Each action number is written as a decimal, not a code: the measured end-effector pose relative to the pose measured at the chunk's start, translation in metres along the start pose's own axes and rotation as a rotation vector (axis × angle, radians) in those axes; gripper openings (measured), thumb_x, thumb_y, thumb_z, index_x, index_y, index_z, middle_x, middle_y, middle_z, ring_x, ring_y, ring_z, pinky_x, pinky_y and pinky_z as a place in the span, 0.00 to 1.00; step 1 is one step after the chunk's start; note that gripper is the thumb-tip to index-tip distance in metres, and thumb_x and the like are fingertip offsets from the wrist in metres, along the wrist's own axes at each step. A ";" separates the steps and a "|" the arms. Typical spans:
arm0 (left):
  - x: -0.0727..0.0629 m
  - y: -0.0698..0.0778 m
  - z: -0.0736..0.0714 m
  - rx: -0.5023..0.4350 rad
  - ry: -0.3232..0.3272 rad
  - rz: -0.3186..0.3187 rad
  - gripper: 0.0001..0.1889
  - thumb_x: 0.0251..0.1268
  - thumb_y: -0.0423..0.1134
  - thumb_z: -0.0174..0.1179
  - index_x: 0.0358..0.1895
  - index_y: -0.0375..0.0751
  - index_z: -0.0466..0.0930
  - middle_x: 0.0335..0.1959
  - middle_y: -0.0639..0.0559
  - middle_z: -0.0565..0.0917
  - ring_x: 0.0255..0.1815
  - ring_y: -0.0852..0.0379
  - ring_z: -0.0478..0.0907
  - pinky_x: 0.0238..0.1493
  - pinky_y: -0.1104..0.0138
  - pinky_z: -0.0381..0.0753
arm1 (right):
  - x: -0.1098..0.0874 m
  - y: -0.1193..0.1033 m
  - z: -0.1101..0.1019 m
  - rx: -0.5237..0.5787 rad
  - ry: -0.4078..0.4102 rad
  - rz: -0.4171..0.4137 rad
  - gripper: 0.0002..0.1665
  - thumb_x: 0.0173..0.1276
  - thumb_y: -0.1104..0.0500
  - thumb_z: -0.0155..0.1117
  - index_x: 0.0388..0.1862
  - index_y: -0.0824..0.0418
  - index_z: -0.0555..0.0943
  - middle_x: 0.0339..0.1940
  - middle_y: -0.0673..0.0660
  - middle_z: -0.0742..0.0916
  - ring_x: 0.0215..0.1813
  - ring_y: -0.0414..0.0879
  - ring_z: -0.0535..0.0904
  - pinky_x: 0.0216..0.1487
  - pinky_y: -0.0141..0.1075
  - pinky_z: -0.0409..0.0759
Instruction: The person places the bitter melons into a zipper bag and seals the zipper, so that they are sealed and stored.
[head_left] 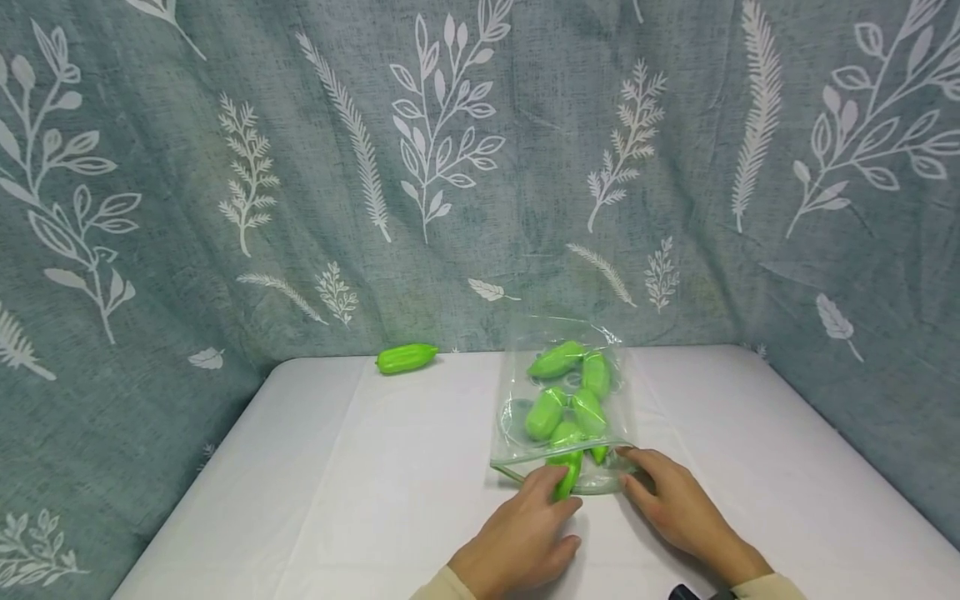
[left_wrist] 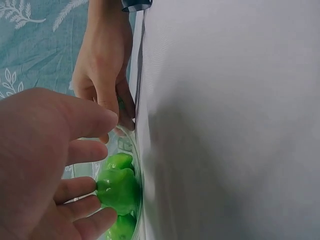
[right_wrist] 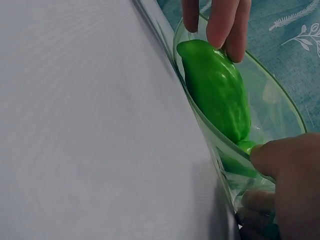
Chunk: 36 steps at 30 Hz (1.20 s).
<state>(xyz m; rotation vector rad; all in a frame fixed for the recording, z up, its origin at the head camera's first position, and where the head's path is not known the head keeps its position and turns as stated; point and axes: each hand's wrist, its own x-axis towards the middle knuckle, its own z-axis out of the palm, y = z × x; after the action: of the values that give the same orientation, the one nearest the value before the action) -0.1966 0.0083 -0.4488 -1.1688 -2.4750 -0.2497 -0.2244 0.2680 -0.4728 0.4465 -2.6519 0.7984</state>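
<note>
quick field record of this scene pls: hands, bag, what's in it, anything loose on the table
left hand: fingers on a green toy at the bag's mouth
right hand: pinches the bag's open edge
bag: clear plastic, lying on the table, mouth toward the person
contents: several green toys
loose: one green toy at the table's far edge
table: white cloth

Readable text: none in any view
Clear bag (head_left: 562, 400): no print or label to be read
Curtain (head_left: 450, 167): white leaf pattern only, no lettering
Desk (head_left: 375, 500): plain white, no markings
</note>
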 end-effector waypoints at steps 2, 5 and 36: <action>0.002 0.000 0.000 0.002 -0.011 -0.002 0.20 0.64 0.49 0.66 0.56 0.46 0.84 0.68 0.42 0.70 0.71 0.48 0.66 0.59 0.66 0.77 | 0.000 0.000 0.000 0.000 0.005 0.000 0.21 0.73 0.56 0.64 0.61 0.62 0.80 0.57 0.59 0.84 0.62 0.60 0.78 0.60 0.58 0.74; 0.004 0.001 0.001 0.013 -0.019 -0.003 0.20 0.64 0.50 0.66 0.56 0.46 0.84 0.68 0.41 0.70 0.71 0.48 0.66 0.58 0.66 0.78 | 0.001 0.000 0.002 -0.012 0.004 -0.005 0.22 0.72 0.56 0.65 0.61 0.62 0.79 0.57 0.58 0.84 0.61 0.59 0.79 0.60 0.57 0.75; 0.020 -0.008 0.010 0.034 -0.118 -0.007 0.26 0.65 0.55 0.63 0.62 0.46 0.80 0.73 0.43 0.66 0.71 0.51 0.65 0.68 0.67 0.67 | 0.000 -0.003 0.001 -0.015 0.017 0.015 0.19 0.74 0.59 0.62 0.61 0.61 0.80 0.57 0.59 0.84 0.61 0.59 0.79 0.59 0.57 0.76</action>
<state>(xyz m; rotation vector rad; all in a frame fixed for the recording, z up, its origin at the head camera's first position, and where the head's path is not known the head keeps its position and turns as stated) -0.2170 0.0206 -0.4492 -1.1931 -2.5750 -0.1438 -0.2233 0.2652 -0.4720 0.4151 -2.6461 0.7828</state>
